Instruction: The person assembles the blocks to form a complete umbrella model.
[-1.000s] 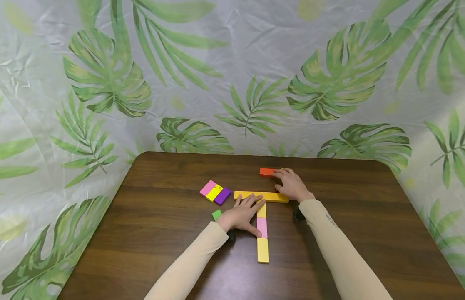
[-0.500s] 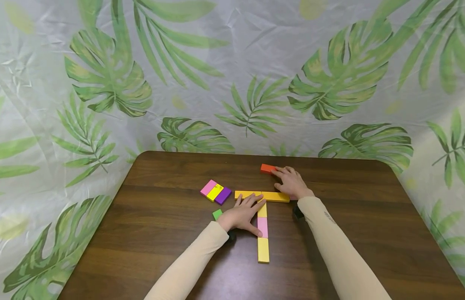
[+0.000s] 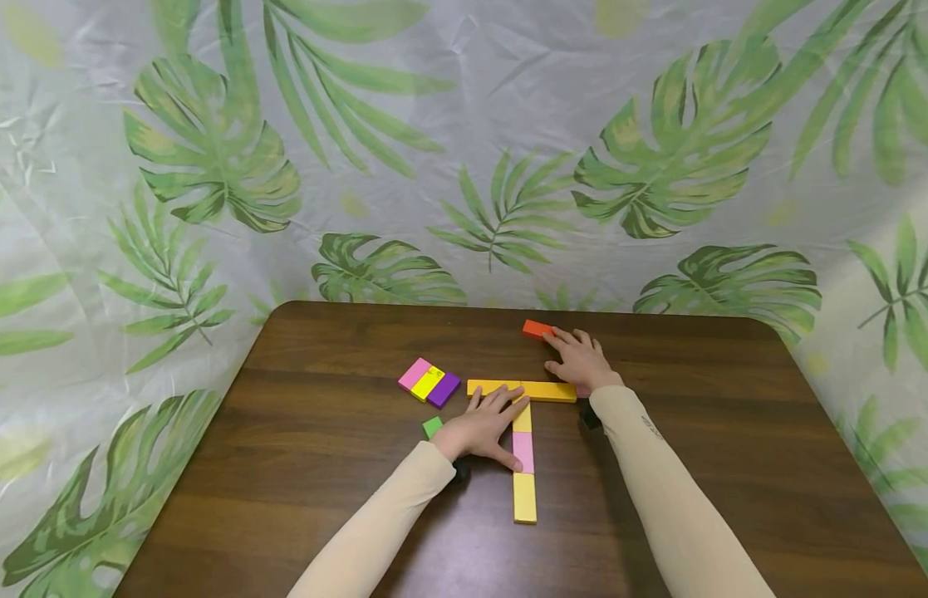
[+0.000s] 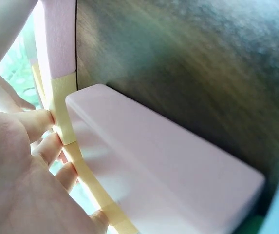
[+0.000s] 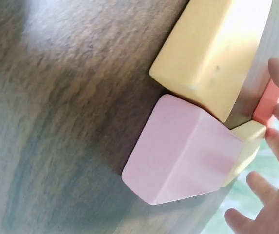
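Observation:
Fingers spread, my left hand (image 3: 482,428) rests over the join of a T of flat blocks. The crossbar is two orange-yellow blocks (image 3: 549,392); the stem has a pink block (image 3: 523,453) between yellow ones (image 3: 524,498). Under that palm the left wrist view shows another pink block (image 4: 163,156), hidden in the head view. My right hand (image 3: 581,359) reaches past the crossbar's right end, fingertips touching a red block (image 3: 537,329). In the right wrist view, a pink block (image 5: 178,151) and a pale yellow block (image 5: 246,148) lie between the crossbar and the red block (image 5: 267,103).
Left of the T, pink, yellow and purple blocks (image 3: 428,383) lie side by side. A green block (image 3: 432,427) shows partly beside my left wrist. The dark wooden table (image 3: 321,482) ends at a leaf-patterned cloth (image 3: 389,191).
The red block has shifted away from me and slightly right, its right end turning toward me. My right hand has moved with it a little. My left hand has stayed in place.

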Action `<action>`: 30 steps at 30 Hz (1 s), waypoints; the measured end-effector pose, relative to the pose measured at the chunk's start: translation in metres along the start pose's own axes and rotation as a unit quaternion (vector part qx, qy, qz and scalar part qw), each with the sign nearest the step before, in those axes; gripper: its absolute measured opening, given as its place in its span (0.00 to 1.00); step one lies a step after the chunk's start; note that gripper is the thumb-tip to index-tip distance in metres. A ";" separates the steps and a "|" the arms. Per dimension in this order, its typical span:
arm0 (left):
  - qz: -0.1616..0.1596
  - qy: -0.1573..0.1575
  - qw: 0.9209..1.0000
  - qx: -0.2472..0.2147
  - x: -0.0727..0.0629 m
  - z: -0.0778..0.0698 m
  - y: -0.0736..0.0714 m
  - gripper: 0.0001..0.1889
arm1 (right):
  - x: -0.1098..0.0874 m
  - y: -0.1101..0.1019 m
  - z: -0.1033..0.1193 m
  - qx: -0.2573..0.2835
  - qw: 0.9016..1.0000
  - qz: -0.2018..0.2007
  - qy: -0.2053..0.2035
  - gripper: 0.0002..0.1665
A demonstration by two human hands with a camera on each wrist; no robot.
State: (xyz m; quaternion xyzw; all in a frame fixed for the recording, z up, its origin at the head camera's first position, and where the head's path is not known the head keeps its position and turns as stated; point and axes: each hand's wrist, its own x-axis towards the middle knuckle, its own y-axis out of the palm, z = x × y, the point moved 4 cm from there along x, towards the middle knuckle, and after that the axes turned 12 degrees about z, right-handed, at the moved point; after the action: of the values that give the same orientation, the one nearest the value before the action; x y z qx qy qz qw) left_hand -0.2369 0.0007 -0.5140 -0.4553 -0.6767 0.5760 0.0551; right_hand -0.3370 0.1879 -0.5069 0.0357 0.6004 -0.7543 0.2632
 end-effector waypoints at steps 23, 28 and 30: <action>-0.004 -0.002 1.000 0.006 0.001 0.001 0.001 0.56 | -0.007 -0.004 -0.010 0.066 0.997 -0.045 -0.018 0.34; -0.002 -0.002 1.000 0.002 0.000 0.000 0.000 0.56 | -0.009 -0.003 -0.011 0.064 0.996 -0.048 -0.028 0.33; -0.002 -0.002 1.000 0.001 0.000 0.001 0.000 0.56 | -0.009 -0.003 -0.012 0.065 0.996 -0.050 -0.033 0.33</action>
State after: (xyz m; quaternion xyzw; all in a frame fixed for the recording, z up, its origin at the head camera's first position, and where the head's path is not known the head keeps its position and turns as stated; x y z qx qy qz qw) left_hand -0.2371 0.0002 -0.5145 -0.4533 -0.6770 0.5772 0.0553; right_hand -0.3338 0.2024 -0.5042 -0.0021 0.5419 -0.8049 0.2418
